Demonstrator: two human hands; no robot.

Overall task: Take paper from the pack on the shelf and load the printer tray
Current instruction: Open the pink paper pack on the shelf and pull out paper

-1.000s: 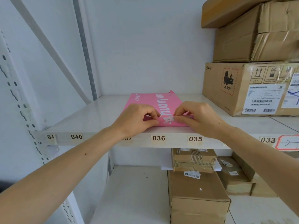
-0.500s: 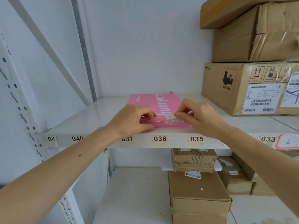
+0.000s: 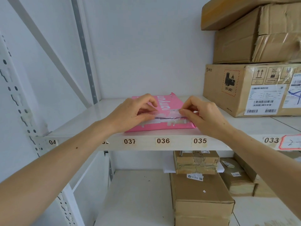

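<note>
A pink paper pack (image 3: 167, 126) with white lettering lies flat on the white shelf (image 3: 162, 145), near its front edge above labels 037 to 035. My left hand (image 3: 133, 111) and my right hand (image 3: 202, 113) both pinch the pack's front flap, which is lifted off the wrapper. A dark gap shows under the raised flap, with torn white glue strips below it. No printer is in view.
Stacked cardboard boxes (image 3: 250, 88) fill the right end of the same shelf, close to my right hand. More cardboard boxes (image 3: 202, 198) sit on the lower shelf. Perforated metal uprights (image 3: 17, 101) and a diagonal brace stand at the left.
Both hands have moved apart and lifted the front flap of the pink pack, peeling it open along the seam; a gap now shows beneath it.
</note>
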